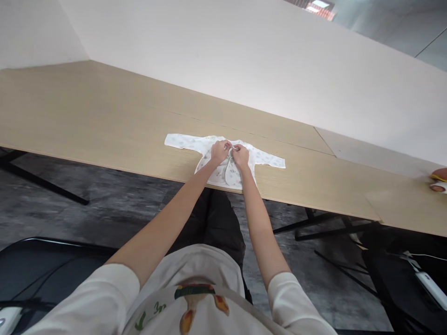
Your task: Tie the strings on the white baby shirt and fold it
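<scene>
A small white baby shirt (223, 158) with a faint print lies flat on the light wooden counter (104, 121), close to the near edge, its two long sleeves spread out to the left and right. Both arms reach forward from the bottom of the view to the middle of the garment. The left hand (219, 151) and the right hand (240, 156) rest on the shirt's chest, just beside each other and nearly touching. Each has its fingertips pinched together on something small at the front opening, most likely a tie or the fabric edge; it is too small to tell which. The lower flaps of the shirt hang open below the hands, toward the near edge. Behind the counter stands a pale wall panel (244, 56). At the far right edge of the view, an orange and white object (439, 180) sits on the counter, well apart from the shirt.
</scene>
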Motion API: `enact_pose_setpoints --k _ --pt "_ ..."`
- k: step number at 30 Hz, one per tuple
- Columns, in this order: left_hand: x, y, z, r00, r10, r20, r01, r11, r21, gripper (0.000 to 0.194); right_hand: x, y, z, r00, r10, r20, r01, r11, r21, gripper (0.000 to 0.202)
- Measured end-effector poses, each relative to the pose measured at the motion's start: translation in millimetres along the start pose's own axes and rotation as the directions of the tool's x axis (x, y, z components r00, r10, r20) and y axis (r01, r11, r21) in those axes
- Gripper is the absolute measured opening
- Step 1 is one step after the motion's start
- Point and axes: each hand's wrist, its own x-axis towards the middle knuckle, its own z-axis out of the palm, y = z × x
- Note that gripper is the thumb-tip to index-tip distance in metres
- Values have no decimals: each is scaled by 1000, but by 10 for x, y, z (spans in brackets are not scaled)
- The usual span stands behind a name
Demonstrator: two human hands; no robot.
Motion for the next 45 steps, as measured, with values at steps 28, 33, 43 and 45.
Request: enact_pose_setpoints --k 28,33,43,45 --pt "-36 45 -40 996 -77 48 80 996 -50 24 -4 5 33 999 -34 9 34 999 -36 15" --pt "-37 53 -31 997 -75 16 74 993 88 29 8 -13 48 1000 17 -13 -17 1000 9 15" --pt "-63 105 -39 989 -148 -31 151 967 206 26 -49 -84 8 1000 14 -15 -15 999 -37 30" --pt "-94 128 -58 986 -162 -33 165 958 234 26 -69 -121 1 1000 10 15 -8 993 -114 30"
